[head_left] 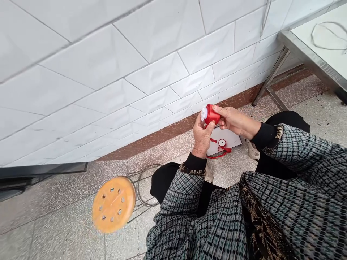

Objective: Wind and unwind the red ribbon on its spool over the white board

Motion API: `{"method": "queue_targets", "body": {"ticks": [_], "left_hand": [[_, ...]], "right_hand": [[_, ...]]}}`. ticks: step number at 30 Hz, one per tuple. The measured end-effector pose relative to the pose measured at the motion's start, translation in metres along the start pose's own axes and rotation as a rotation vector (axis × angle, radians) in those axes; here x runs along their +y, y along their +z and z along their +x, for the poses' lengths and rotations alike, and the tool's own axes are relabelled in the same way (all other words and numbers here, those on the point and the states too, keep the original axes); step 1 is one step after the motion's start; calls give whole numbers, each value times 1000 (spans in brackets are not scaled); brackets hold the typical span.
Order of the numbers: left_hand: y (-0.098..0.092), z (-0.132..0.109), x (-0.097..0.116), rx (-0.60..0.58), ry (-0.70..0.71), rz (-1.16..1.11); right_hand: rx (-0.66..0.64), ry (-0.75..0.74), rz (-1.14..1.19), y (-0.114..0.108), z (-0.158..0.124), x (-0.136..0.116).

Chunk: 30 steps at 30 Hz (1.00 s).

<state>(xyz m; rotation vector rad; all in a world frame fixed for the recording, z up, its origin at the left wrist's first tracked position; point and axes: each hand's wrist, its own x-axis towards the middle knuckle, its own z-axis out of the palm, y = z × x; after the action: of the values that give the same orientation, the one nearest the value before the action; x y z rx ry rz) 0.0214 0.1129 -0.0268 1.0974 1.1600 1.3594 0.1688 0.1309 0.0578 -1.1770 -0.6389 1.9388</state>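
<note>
Both my hands hold a roll of red ribbon (213, 115) with a white core showing at its left end. My left hand (202, 139) grips the roll from below, its thumb on the lower edge and fingers by the core. From the right, my right hand (233, 121) pinches the upper side, thumb on the red surface. Beneath them, a white sheet (233, 139) lies on the floor. On it rests a smaller red ribbon spool (222, 142) with a white face, a loose strip of ribbon (220, 156) trailing around it. A small red piece (213, 140) lies beside the spool.
A stool with a round orange seat (114, 204) and metal legs stands to the left. At the upper right is a metal-framed table (320, 61) with a thin loop of wire (314, 36) on it. A white tiled wall (108, 72) runs close in front.
</note>
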Motion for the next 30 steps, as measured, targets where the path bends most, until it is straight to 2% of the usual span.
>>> {"method": "queue_targets", "body": {"ticks": [5, 10, 14, 18, 22, 26, 30], "left_hand": [[1, -23, -1, 106, -108, -90], [6, -40, -1, 133, -186, -209], [9, -46, -3, 124, -185, -224], [11, -46, -8, 141, -184, -201], [14, -45, -9, 188, -251, -196], [18, -44, -6, 132, -229, -154], [16, -45, -11, 90, -180, -112]], "right_hand": [[40, -3, -78, 6, 4, 18], [52, 3, -64, 7, 1, 29], [26, 19, -76, 5, -1, 34], [27, 12, -76, 3, -1, 31], [161, -96, -93, -3, 5, 22], [232, -163, -91, -12, 13, 12], [268, -105, 9, -20, 12, 7]]}}
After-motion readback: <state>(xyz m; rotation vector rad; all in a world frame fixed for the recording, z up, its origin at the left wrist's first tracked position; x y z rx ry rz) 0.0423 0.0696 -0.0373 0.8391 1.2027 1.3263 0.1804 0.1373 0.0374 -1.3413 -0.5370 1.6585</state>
